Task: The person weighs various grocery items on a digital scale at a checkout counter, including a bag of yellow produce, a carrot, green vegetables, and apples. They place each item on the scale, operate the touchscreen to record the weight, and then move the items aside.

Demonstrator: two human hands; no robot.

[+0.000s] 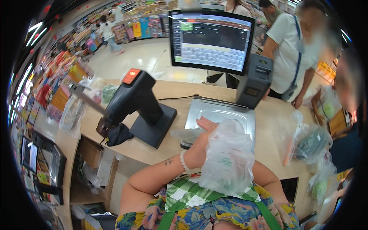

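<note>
A translucent white plastic bag (228,158) with green print hangs before my chest, over the front edge of the scale. My left hand (201,146), with a beaded bracelet at its wrist, lies against the bag's left side. Part of this hand sticks out past the bag, over the metal scale plate (192,116); the bag hides the rest. Behind the bag my right hand is out of sight; only its forearm shows. What the bag contains is blurred. Another piece of clear plastic (185,134) shows left of my left hand.
A black scanner stand (155,123) occupies the wooden counter (161,156) at left. Beyond the scale are a monitor (211,41) and a dark box-shaped device (256,82). Bagged produce (312,142) lies at right, where several people stand, one person's hand (299,101) by the counter.
</note>
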